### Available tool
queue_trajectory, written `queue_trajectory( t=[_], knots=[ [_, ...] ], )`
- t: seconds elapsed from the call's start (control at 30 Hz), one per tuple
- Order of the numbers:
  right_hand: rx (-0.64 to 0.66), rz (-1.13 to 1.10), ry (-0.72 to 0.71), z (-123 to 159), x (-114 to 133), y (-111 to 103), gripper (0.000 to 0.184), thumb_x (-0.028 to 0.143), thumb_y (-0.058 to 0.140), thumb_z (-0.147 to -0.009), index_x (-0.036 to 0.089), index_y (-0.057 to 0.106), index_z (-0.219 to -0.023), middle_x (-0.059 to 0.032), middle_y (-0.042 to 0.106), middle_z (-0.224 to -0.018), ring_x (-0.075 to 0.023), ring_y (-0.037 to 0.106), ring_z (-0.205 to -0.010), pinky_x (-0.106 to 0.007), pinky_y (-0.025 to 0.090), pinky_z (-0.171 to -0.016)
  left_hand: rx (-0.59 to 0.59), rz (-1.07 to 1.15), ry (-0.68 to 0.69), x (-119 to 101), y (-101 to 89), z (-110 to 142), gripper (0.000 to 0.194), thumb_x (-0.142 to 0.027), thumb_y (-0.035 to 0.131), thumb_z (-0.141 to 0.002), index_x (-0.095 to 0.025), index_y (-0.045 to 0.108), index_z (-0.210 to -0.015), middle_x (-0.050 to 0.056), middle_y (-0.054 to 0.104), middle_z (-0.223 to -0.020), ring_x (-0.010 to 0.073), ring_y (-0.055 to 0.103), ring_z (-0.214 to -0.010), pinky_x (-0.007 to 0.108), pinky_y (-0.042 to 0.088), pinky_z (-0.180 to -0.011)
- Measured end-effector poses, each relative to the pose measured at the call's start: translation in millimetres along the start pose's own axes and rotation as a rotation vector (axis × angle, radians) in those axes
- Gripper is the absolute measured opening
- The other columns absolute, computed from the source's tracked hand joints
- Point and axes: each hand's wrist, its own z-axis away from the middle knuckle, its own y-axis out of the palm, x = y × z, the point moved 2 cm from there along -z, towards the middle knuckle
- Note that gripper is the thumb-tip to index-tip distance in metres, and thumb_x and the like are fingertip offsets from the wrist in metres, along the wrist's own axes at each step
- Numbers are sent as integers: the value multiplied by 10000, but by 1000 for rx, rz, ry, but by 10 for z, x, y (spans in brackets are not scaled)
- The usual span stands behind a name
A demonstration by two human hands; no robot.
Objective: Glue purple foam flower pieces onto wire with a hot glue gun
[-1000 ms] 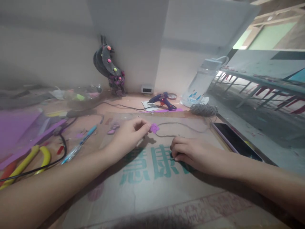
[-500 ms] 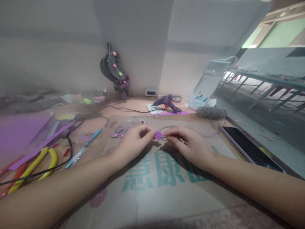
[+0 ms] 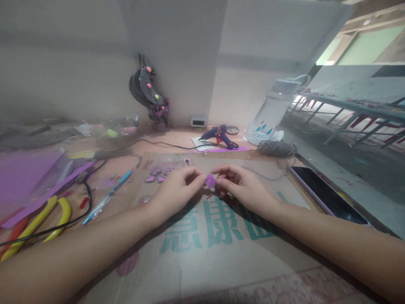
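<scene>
A small purple flower (image 3: 210, 180) is held just above the cardboard (image 3: 202, 270), at the middle of the view. My left hand (image 3: 180, 185) pinches its left edge between thumb and fingers. At its right edge, the thumb and fingertips of my right hand (image 3: 243, 185) close on the petals. Thin grey yarn (image 3: 268, 176) runs from behind my right hand toward the yarn bundle (image 3: 276, 147); its near end is hidden. Purple-and-grey cut pieces (image 3: 155, 174) lie beyond my left hand, near a small pink object with an oval opening (image 3: 187, 162).
A glue gun (image 3: 220, 136) rests at the back, its cable running left. Behind stand a grey crescent decoration (image 3: 147, 90), a small digital clock (image 3: 198, 121) and a water bottle (image 3: 270, 109). A phone (image 3: 325, 194) lies right; a pen (image 3: 107, 196) and yellow-handled tool (image 3: 60, 217) lie left.
My right hand has moved up and left from the cardboard to the flower, its fingers now closer around the petals. My left hand keeps its pinch. The camera view has shifted slightly.
</scene>
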Motion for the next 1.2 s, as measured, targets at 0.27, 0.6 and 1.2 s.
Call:
queue_trajectory(
  t=[0.27, 0.6, 1.2],
  knots=[
    [44, -165, 259, -11, -19, -16, 213, 337, 679, -790, 152, 654, -893, 22, 607, -545, -117, 633, -547, -195, 400, -468, 17, -63, 24, 34, -4, -4, 276, -358, 492, -899, -171, 583, -717, -3, 617, -692, 144, 563, -686, 252, 401, -632],
    [-8, -370, 266, -51, -95, -53, 324, 417, 771, -695, 148, 626, -803, 31, 611, -528, -108, 622, -501, -224, 490, -535, 43, -108, 183, 54, 59, 68, 320, -399, 608, -837, -211, 483, -1064, 43, 631, -923, 173, 617, -785, 306, 479, -688],
    [-6, -271, 242, -37, -59, -42, 270, 391, 718, -750, 150, 640, -846, 31, 601, -527, -101, 597, -486, -225, 493, -524, 30, -371, 349, 43, 57, 74, 148, -337, 554, -903, -220, 620, -965, 25, 685, -929, 173, 619, -843, 295, 451, -757]
  ],
)
